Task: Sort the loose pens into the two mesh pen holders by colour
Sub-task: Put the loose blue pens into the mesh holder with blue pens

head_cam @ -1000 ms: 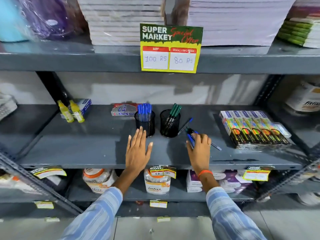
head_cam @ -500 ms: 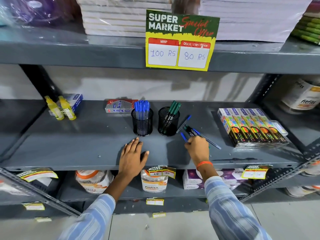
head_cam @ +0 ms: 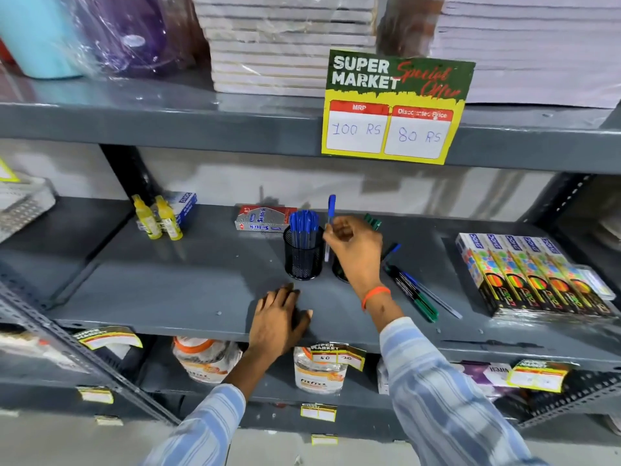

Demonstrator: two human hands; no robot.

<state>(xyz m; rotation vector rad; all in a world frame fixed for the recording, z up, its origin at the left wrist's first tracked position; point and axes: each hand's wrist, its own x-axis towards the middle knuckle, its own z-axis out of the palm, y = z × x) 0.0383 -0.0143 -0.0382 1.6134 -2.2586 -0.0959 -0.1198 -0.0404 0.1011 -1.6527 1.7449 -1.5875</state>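
1. Blue-capped pen (head_cam: 330,223): held upright, cap uppermost, in the right hand (head_cam: 354,250); fingers pinched together on the barrel. It stands in the air just right of the left holder's rim, between the two holders.
2. Left mesh pen holder (head_cam: 302,258): black, upright on the middle shelf (head_cam: 168,284), packed with blue-capped pens (head_cam: 304,225).
3. Right mesh pen holder (head_cam: 338,272): black, mostly hidden behind the right hand; only its lower left edge shows. Green pen caps (head_cam: 372,222) stick out above the hand.
4. Loose pens (head_cam: 413,290): a small cluster lying flat on the shelf right of the holders, angled toward the shelf's front; green-capped and blue-capped ones among them, exact count unclear. One further blue pen (head_cam: 391,250) lies just behind them.
5. Left hand (head_cam: 279,322): palm down on the shelf's front edge, fingers loosely spread, holding nothing, in front of the left holder.
6. Orange wristband (head_cam: 375,295): on the right wrist, above a striped blue sleeve (head_cam: 447,395).
7. Red and silver box (head_cam: 263,218): flat, behind the left holder.
8. Two yellow bottles (head_cam: 158,218): upright, well left of the holders, a blue and white box (head_cam: 184,206) just behind.
9. Colourful boxed packs (head_cam: 527,274): a row at the shelf's right end.
10. Price sign (head_cam: 396,107): "Super Market Special Offer", 100 RS and 80 RS, fixed to the upper shelf's edge.
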